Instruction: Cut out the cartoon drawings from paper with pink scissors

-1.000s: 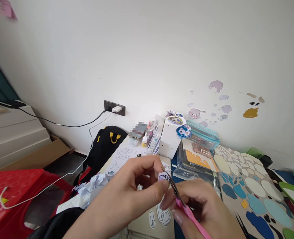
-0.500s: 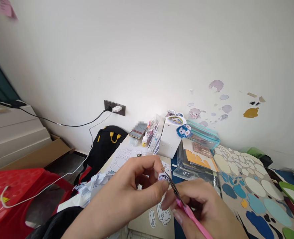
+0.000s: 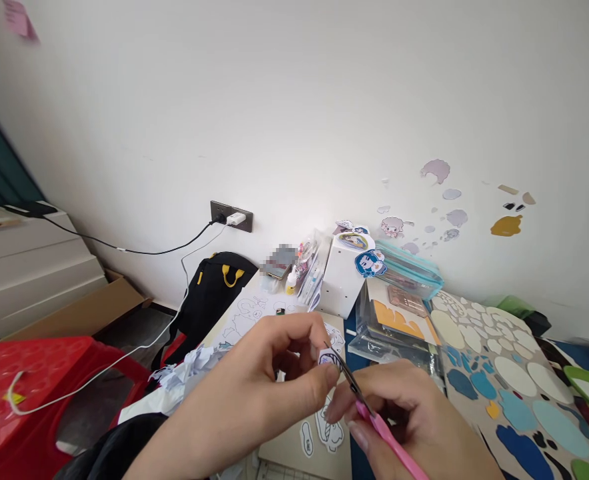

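Observation:
Between the thumb and fingers of my left hand (image 3: 269,373) is a small paper cutout (image 3: 327,358) with dark line drawing on it. My right hand (image 3: 404,413) grips scissors (image 3: 382,427) with pink handles and dark blades. The blades lie against the right edge of the cutout, close to my left thumb tip. Below the hands, a larger paper cutout (image 3: 330,433) with black outlines and a slim shoe-sole-shaped cutout (image 3: 306,439) lie on the beige surface. My hands hide part of the table behind them.
White paper scraps (image 3: 189,367) pile up at the left. A phone (image 3: 279,260), a white box (image 3: 342,277) and a clear pouch (image 3: 394,333) stand behind my hands. Many coloured shapes cover a board (image 3: 504,367) on the right. A red stool (image 3: 34,380) is at the left.
The view has shifted very slightly. My hands, the cutout and the scissors keep nearly the same position, with the blades still at the cutout's edge.

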Tool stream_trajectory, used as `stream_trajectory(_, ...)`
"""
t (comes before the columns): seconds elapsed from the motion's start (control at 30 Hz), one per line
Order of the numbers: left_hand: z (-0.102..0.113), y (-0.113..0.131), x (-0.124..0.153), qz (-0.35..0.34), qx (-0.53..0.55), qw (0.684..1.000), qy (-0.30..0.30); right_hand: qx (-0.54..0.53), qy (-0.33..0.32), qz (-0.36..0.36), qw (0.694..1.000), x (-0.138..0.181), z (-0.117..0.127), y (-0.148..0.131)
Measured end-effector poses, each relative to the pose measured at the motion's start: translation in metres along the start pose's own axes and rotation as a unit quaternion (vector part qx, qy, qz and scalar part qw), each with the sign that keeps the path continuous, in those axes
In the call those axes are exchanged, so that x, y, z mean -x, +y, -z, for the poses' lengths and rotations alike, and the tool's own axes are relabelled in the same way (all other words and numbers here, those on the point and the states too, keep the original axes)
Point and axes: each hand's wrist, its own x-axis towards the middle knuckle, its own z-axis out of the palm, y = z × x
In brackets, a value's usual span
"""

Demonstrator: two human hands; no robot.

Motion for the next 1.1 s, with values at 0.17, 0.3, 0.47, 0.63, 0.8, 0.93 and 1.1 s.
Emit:
stream_trajectory(0.17, -0.001, 0.002, -0.001, -0.003, 0.038, 0.998, -0.040, -0.012, -0.022, -0.008, 1.000, -0.003, 0.003, -0.003)
stream_trajectory(0.3, 0.000, -0.001, -0.003, -0.004, 0.047, 0.998, -0.042, -0.014, -0.029, -0.006, 0.999, -0.003, 0.003, -0.003)
stream_trajectory(0.47, 0.002, -0.005, -0.002, -0.003, 0.028, 0.999, -0.018, 0.010, -0.029, -0.005, 1.000, -0.003, 0.002, 0.001)
stream_trajectory(0.63, -0.001, 0.006, -0.001, 0.014, 0.037, 0.999, -0.020, -0.023, -0.037, 0.003, 0.999, -0.005, 0.002, 0.001)
stream_trajectory(0.8, -0.003, 0.018, -0.003, 0.013, 0.070, 0.997, -0.038, -0.038, -0.031, 0.024, 0.999, -0.006, 0.003, -0.002)
stream_trajectory(0.93, -0.004, 0.017, -0.004, 0.001, 0.063, 0.998, -0.032, -0.062, -0.031, 0.027, 0.997, -0.008, 0.005, -0.001)
stream_trajectory(1.1, -0.005, 0.009, -0.002, -0.004, 0.032, 0.999, 0.029, -0.067, -0.024, 0.014, 0.997, -0.007, 0.002, 0.000)
